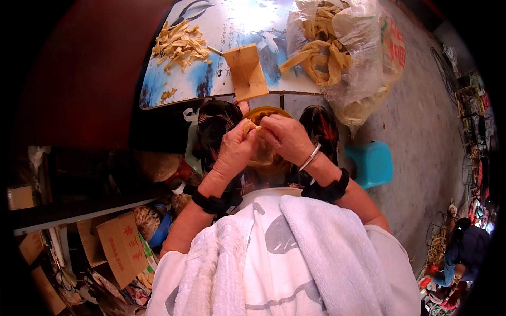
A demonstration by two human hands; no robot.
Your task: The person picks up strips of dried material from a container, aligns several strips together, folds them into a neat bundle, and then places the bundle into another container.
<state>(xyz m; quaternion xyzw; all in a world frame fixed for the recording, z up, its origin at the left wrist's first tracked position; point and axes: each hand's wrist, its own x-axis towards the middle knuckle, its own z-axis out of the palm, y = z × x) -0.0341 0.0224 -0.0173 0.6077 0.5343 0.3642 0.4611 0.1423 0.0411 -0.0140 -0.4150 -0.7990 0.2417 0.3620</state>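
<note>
My left hand (235,149) and my right hand (287,138) meet above a yellow basin (278,111) between my knees. Both are closed, fingertips pinching a pale yellow strip (253,128) whose kind I cannot make out. Part of it is hidden by the fingers. Beyond them, a wooden block (245,71) juts over the near edge of the table (221,79). A heap of short, pale yellow strips (182,45) lies at the table's far left. On the right, a clear plastic bag (363,58) holds long, flat tan strips (321,58) that spill onto the table.
The plastic bag hangs past the table's right edge. A turquoise stool (372,164) stands on the concrete floor to my right. Cardboard boxes (122,247) and a shelf (89,213) crowd my left. Another person (466,250) is at the far lower right, beside assorted goods.
</note>
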